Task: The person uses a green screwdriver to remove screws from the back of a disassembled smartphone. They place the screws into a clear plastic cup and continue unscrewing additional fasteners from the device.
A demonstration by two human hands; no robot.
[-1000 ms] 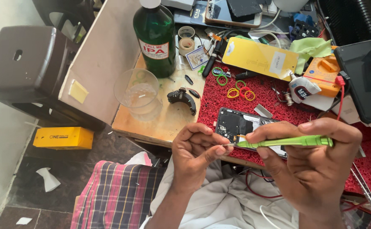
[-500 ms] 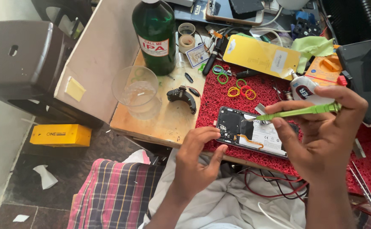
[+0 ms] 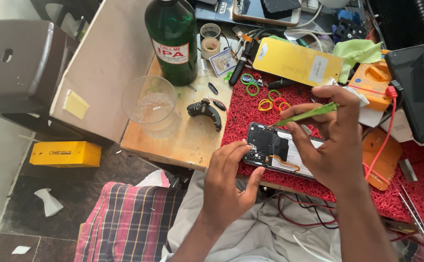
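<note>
Hands meet over an opened smartphone that lies back-up, its cover off, on a red bristle mat at the near edge of the desk. The left hand pinches the phone's left end, its fingers curled onto the dark shielding near the camera corner and its thumb against the near edge. The right hand is closed around a slim green pry tool, held between thumb and fingers just above the phone's far edge; whether its pointed tip touches the phone is hard to tell. An orange flex strip shows on the phone's exposed inside beside a pale battery. Beyond the phone, coloured rubber rings lie scattered on the mat, near a yellow card packet. On the bare wood to the left stand a clear empty glass and a tall green bottle, with a small curved black part between glass and mat. An orange multimeter and a dark tablet sit at the right. A yellow box lies on the floor below.
</note>
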